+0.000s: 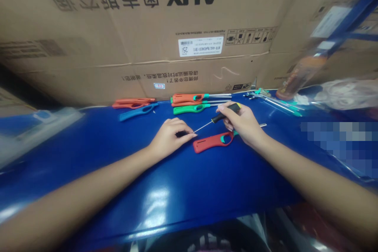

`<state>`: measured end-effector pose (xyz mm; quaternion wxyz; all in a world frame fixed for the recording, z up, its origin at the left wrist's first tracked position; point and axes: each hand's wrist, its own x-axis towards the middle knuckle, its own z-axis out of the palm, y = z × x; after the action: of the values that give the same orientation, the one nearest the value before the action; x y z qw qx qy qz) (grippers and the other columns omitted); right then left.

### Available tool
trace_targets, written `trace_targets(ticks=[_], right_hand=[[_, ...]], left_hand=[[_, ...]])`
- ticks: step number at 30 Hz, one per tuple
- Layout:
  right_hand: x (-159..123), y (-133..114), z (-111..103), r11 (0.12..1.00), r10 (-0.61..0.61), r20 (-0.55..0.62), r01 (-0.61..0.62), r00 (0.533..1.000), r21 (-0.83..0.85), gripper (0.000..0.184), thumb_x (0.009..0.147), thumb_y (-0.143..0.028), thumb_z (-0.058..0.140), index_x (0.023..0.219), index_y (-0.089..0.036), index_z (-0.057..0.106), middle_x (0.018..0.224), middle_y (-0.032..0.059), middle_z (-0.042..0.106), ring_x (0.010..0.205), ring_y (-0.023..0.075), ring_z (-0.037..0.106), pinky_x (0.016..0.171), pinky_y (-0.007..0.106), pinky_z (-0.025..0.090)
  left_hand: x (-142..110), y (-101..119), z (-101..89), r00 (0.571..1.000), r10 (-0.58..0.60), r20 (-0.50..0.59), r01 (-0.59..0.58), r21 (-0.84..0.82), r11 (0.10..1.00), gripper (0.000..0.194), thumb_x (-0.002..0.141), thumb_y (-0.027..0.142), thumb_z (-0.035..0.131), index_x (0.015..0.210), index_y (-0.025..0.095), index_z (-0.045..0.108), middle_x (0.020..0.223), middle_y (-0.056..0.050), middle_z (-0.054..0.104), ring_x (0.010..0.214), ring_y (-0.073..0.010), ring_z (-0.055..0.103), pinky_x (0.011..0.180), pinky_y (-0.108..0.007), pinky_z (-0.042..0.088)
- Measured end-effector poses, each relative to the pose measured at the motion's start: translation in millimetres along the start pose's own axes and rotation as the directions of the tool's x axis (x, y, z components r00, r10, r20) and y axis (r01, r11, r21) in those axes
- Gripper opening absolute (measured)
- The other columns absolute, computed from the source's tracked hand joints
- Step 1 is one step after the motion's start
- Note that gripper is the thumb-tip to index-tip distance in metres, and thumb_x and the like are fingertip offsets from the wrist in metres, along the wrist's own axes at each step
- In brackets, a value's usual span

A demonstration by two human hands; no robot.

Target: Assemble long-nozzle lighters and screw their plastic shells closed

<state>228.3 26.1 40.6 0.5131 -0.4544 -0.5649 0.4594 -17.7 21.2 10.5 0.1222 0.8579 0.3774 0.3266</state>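
Observation:
My right hand (240,120) is closed around the black and yellow handle of a screwdriver (220,117), whose thin shaft slants down to the left. The screwdriver's tip meets the pinched thumb and fingers of my left hand (171,136); whatever they hold there is too small to make out. Just below the shaft lies a red gas lighter (206,143) with a teal trigger, its metal tube partly hidden behind my right hand. Behind my hands rest an orange lighter (187,98) and a green lighter (187,109), both with metal tubes.
Orange casing parts (132,103) and a blue casing part (137,113) lie at the back left. Several metal tubes (277,102) with teal ends, a clear bottle (301,76) and a plastic bag (348,92) occupy the back right. A large cardboard box (141,27) walls off the blue table (189,189).

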Motion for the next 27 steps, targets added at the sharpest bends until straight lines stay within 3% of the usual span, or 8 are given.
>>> trace_targets(ticks=[3, 6, 10, 14, 17, 21, 27], right_hand=[[-3, -1, 1, 0.983, -0.164, -0.006, 0.163, 0.986, -0.086, 0.037, 0.08, -0.05, 0.074, 0.097, -0.024, 0.055, 0.062, -0.0062, 0.048, 0.049, 0.0108, 0.047, 0.045, 0.026, 0.039], [-9, -2, 3, 0.923, -0.331, -0.001, 0.324, 0.944, -0.208, 0.045, 0.082, -0.048, 0.074, 0.112, -0.028, 0.047, 0.081, -0.0007, 0.055, 0.065, 0.0161, 0.058, 0.057, 0.03, 0.05], [-19, -1, 5, 0.8, -0.451, 0.068, 0.436, 0.89, -0.412, 0.051, 0.084, -0.05, 0.072, 0.123, -0.029, 0.044, 0.102, 0.007, 0.059, 0.072, 0.0203, 0.063, 0.057, 0.034, 0.052], [-23, 2, 4, 0.701, -0.493, 0.179, 0.51, 0.851, -0.498, 0.048, 0.089, -0.046, 0.067, 0.128, -0.031, 0.045, 0.103, 0.008, 0.062, 0.071, 0.0208, 0.063, 0.056, 0.035, 0.053], [-24, 3, 2, 0.687, -0.46, 0.272, 0.532, 0.845, -0.494, 0.059, 0.091, -0.039, 0.063, 0.143, -0.034, 0.034, 0.111, 0.0097, 0.063, 0.078, 0.024, 0.066, 0.061, 0.039, 0.056], [-26, 1, -1, 0.651, -0.503, 0.359, 0.617, 0.787, -0.442, 0.07, 0.093, -0.029, 0.059, 0.151, -0.036, 0.022, 0.116, 0.0091, 0.065, 0.084, 0.0249, 0.069, 0.064, 0.039, 0.058], [-29, 0, 2, 0.514, -0.605, 0.277, 0.631, 0.747, -0.58, 0.052, 0.091, -0.039, 0.068, 0.137, -0.032, 0.046, 0.105, 0.007, 0.069, 0.064, 0.018, 0.064, 0.054, 0.033, 0.056]], left_hand=[[0, 1, 0.2, 1.0, 0.025, 0.018, -0.026, 0.04, 0.999, 0.021, 0.091, 0.041, 0.07, 0.083, 0.023, 0.075, 0.087, -0.002, 0.077, 0.085, -0.0197, 0.066, 0.081, -0.036, 0.04], [0, 2, 1.2, 0.997, 0.065, 0.043, -0.068, 0.083, 0.994, 0.02, 0.092, 0.04, 0.069, 0.083, 0.023, 0.074, 0.086, -0.001, 0.077, 0.083, -0.0189, 0.065, 0.078, -0.035, 0.038], [0, 1, 2.5, 0.994, 0.094, 0.06, -0.099, 0.098, 0.99, 0.019, 0.092, 0.038, 0.069, 0.084, 0.022, 0.074, 0.087, -0.001, 0.077, 0.084, -0.0189, 0.065, 0.077, -0.034, 0.037], [-1, 1, 2.4, 0.993, 0.104, 0.051, -0.108, 0.088, 0.99, 0.019, 0.092, 0.037, 0.069, 0.083, 0.021, 0.073, 0.086, -0.002, 0.077, 0.084, -0.0192, 0.065, 0.077, -0.033, 0.039], [-1, 2, 2.0, 0.995, 0.096, 0.037, -0.099, 0.084, 0.991, 0.02, 0.092, 0.037, 0.068, 0.082, 0.021, 0.074, 0.085, -0.003, 0.076, 0.084, -0.0193, 0.065, 0.078, -0.033, 0.04], [-1, 3, 1.6, 0.996, 0.088, 0.007, -0.088, 0.084, 0.993, 0.021, 0.091, 0.039, 0.069, 0.081, 0.021, 0.074, 0.082, -0.003, 0.076, 0.082, -0.0194, 0.065, 0.077, -0.033, 0.042], [-2, 4, 2.1, 0.994, 0.108, -0.025, -0.104, 0.132, 0.986, 0.021, 0.092, 0.039, 0.069, 0.081, 0.021, 0.075, 0.081, -0.002, 0.075, 0.079, -0.0186, 0.065, 0.073, -0.032, 0.04]])
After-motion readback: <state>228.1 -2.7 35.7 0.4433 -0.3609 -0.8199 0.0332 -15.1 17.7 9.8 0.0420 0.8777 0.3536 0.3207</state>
